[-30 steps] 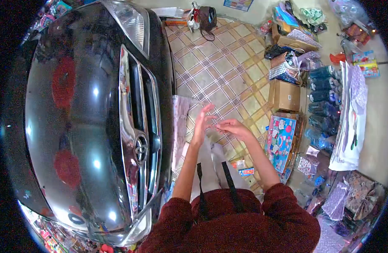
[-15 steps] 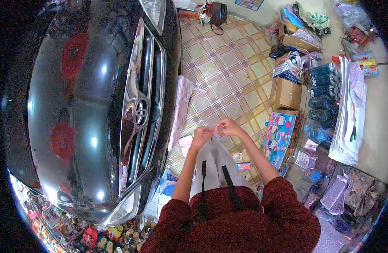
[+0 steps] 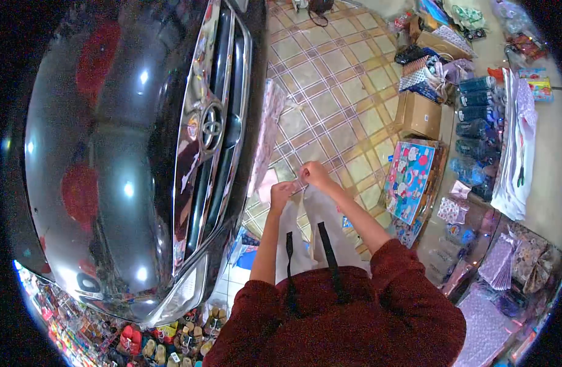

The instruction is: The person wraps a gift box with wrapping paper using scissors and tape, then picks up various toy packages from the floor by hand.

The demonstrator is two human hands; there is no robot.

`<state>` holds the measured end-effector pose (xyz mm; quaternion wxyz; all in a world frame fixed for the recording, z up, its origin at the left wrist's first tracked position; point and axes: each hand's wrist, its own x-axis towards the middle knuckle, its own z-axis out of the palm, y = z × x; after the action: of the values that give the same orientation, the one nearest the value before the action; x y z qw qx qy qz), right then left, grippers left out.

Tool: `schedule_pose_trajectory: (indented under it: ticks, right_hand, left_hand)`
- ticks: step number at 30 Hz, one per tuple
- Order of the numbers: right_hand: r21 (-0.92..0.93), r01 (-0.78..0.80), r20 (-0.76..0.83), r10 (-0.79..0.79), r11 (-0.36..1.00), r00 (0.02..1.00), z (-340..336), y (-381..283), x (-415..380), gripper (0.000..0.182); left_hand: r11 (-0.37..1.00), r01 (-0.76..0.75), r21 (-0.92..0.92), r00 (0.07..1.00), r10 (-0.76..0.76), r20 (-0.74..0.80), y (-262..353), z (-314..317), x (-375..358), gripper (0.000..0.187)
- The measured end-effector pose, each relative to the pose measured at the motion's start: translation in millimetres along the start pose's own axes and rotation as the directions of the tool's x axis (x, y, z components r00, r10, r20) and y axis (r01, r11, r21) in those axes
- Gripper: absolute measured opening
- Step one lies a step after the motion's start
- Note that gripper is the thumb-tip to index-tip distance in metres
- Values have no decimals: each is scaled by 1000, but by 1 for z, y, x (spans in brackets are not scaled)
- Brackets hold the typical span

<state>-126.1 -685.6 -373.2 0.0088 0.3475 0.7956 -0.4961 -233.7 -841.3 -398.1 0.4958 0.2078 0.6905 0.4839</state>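
My left hand (image 3: 283,193) is held out in front of my body with its fingers pinched together. Just to its right and slightly higher, my right hand (image 3: 316,175) is also closed in a pinch. Something thin and pale seems to span the small gap between the fingertips, but it is too small to name. Below both hands are my light trousers (image 3: 330,220), with two black straps (image 3: 329,244) hanging over them from the dark red top (image 3: 354,312).
A black car (image 3: 134,153) fills the left side. Along the right are a cardboard box (image 3: 418,115), a colourful printed box (image 3: 409,182), packaged goods (image 3: 475,110) and white sheets (image 3: 512,153). Shoes (image 3: 160,353) lie at the lower left, on a tiled floor (image 3: 330,92).
The view has shifted, so the car and goods sit differently in it. My hands have moved a little apart, my right hand now higher than my left.
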Motion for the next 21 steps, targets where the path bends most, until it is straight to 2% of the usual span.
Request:
schedule_pose_trajectory:
  ticks: [2, 5, 8, 9, 11, 12, 13, 14, 15, 16, 17, 18, 19, 21]
  right_hand:
    - [-6, 12, 64, -12, 1000, 998, 28, 1, 5, 10]
    - [-12, 91, 111, -89, 996, 990, 80, 0, 13, 7]
    - [26, 229, 178, -230, 973, 957, 130, -5, 26, 7]
    - [24, 250, 113, -251, 968, 961, 150, -2, 28, 7]
    - [9, 291, -10, -291, 957, 957, 188, 2, 31, 8]
    - [-9, 265, 5, -265, 964, 964, 200, 1, 34, 9]
    - [-26, 241, 20, -240, 970, 970, 210, 0, 39, 10]
    - [-42, 218, 34, -217, 975, 976, 219, 0, 41, 10]
    - [-6, 260, -16, -260, 966, 966, 226, 0, 42, 14]
    - [-67, 257, -39, -260, 964, 965, 229, -3, 43, 14]
    - [-130, 253, -63, -263, 959, 963, 231, -6, 43, 15]
    - [-193, 246, -87, -267, 950, 960, 232, -9, 44, 16]
    - [-222, 282, -179, -324, 933, 929, 234, -13, 44, 14]
    - [-298, 182, -36, -201, 937, 979, 234, -19, 50, 14]
  left_hand:
    - [996, 16, -86, 999, -19, -38, -9, -15, -16, 22]
    - [973, 62, -223, 988, -92, -127, -64, -44, -32, 22]
    - [947, 118, -300, 947, -198, -253, -98, -73, -49, 23]
    - [924, 91, -372, 948, -195, -253, -119, -83, -51, 27]
    - [930, 111, -350, 920, -229, -318, -131, -96, -51, 30]
    - [932, 124, -341, 902, -249, -353, -143, -102, -53, 32]
    - [917, 42, -397, 917, -193, -349, -155, -107, -55, 36]
    - [900, 69, -430, 902, -241, -359, -166, -109, -53, 37]
    - [882, 94, -462, 885, -287, -368, -175, -110, -47, 38]
    - [862, 117, -494, 866, -333, -375, -194, -112, -45, 39]
    - [762, -22, -647, 949, -189, -254, -213, -118, -48, 42]
    - [801, 25, -598, 944, -215, -249, -215, -119, -47, 44]
    - [834, 73, -547, 939, -242, -243, -209, -117, -43, 45]
    - [848, 159, -506, 903, -332, -273, -186, -109, -34, 48]
